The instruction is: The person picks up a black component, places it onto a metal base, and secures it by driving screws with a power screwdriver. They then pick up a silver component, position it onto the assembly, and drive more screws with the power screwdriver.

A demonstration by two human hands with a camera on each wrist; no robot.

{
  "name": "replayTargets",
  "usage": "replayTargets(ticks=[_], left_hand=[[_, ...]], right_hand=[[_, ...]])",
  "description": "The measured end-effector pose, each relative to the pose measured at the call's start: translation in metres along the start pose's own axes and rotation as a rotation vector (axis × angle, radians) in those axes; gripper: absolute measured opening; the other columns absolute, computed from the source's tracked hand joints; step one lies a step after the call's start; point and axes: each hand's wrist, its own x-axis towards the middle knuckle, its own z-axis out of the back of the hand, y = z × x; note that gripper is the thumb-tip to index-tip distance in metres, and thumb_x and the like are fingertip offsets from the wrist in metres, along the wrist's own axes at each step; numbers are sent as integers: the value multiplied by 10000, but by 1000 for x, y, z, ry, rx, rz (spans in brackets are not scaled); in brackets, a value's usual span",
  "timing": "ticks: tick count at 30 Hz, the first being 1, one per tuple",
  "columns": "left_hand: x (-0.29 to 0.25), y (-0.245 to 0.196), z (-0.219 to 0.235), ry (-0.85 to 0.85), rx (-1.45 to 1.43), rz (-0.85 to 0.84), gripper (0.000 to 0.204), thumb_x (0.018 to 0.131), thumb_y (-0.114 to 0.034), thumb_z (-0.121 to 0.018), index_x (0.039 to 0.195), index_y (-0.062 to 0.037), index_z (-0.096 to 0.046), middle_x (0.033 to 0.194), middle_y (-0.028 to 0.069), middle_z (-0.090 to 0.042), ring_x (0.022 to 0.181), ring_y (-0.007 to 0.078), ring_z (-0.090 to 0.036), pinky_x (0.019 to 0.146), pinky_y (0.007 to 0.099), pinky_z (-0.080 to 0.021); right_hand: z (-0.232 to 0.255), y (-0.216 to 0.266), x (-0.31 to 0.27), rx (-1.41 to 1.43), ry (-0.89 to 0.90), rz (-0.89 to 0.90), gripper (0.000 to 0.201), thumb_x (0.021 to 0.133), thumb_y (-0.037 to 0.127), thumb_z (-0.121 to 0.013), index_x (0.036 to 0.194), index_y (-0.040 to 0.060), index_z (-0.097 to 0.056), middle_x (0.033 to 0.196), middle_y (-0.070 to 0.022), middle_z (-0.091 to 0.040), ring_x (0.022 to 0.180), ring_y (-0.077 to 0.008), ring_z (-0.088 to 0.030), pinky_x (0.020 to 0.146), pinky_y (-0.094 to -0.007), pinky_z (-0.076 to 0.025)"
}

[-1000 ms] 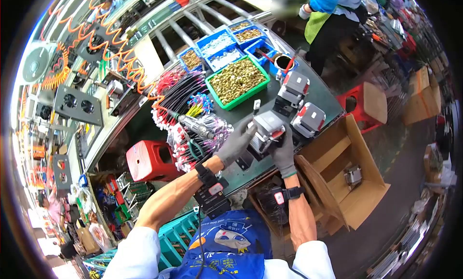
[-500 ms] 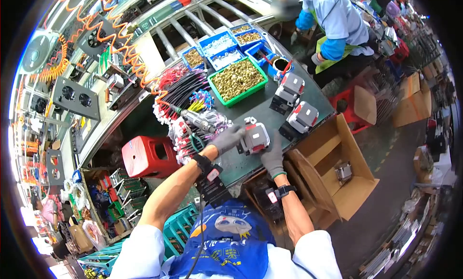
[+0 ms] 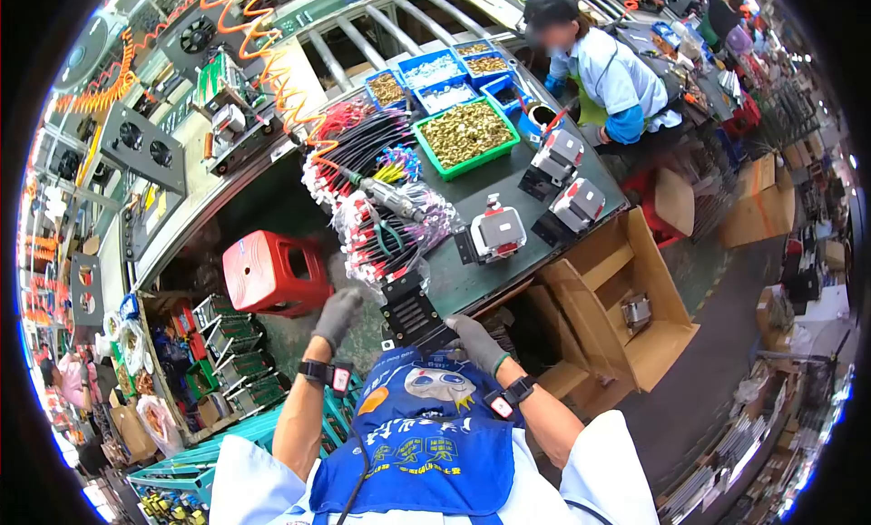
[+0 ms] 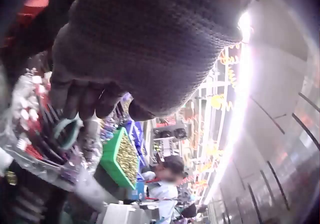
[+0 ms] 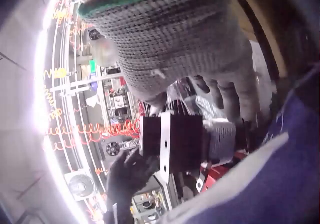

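Note:
A black slotted metal bracket (image 3: 413, 314) juts out at the bench's front edge, between my two gloved hands. My left hand (image 3: 339, 314) is to its left, apart from it in the head view, with fingers loosely bent and nothing in them. On the other side, my right hand (image 3: 478, 345) has its fingertips right at the bracket's edge; the right wrist view puts the thumb just over a black flange (image 5: 167, 146) with holes. Further in on the bench stands a silver and black boxy unit (image 3: 497, 233) with red parts. Two similar units (image 3: 578, 205) are at the right.
Bundled wires (image 3: 381, 225) lie at the bench's left, with an air screwdriver (image 3: 386, 196) on them. Behind is a green tray (image 3: 464, 137) of brass fittings, near blue bins. An opened carton (image 3: 626, 298) adjoins the right edge. A red stool (image 3: 277, 273) is left; another person (image 3: 617, 80) works beyond.
Both hands have let go of the boxy unit and drawn back toward the body. The unit stays on the bench. The person beyond has come further into view.

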Motion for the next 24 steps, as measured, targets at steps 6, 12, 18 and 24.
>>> replayTargets(ticks=[6, 12, 18, 24], left_hand=[[-46, 16, -45, 262, -277, 204, 436, 998, -385, -532, 1287, -58, -559, 1130, 75, -652, 958, 168, -636, 809, 329, -527], [-39, 49, -51, 171, -159, -62, 446, 954, -163, -602, 1346, 39, -536, 1125, 91, -674, 985, 137, -638, 867, 288, -503], [-37, 59, -48, 172, -128, -93, 448, 892, -44, -559, 1335, 19, -561, 1140, 90, -685, 993, 132, -627, 879, 262, -490], [-40, 49, -45, 145, -68, -52, 458, 882, 1, -546, 1339, -9, -574, 1095, 62, -689, 917, 100, -604, 781, 253, -484]], right_hand=[[-15, 12, 21, 81, 135, -49, 336, 899, 139, -562, 1226, 65, -579, 1163, -127, -657, 1019, -250, -662, 861, -474, -562], [-22, 8, 41, 164, 228, -46, 410, 825, 18, -514, 1228, -45, -544, 1165, -186, -646, 996, -303, -671, 922, -444, -551], [-16, -2, 53, 241, 89, -139, 381, 843, -1, -503, 1220, -47, -541, 1163, -184, -637, 1039, -303, -654, 955, -424, -537], [-14, -5, 55, 260, 190, -67, 450, 825, -23, -478, 1273, -49, -516, 1191, -175, -632, 1056, -282, -650, 978, -398, -518]])
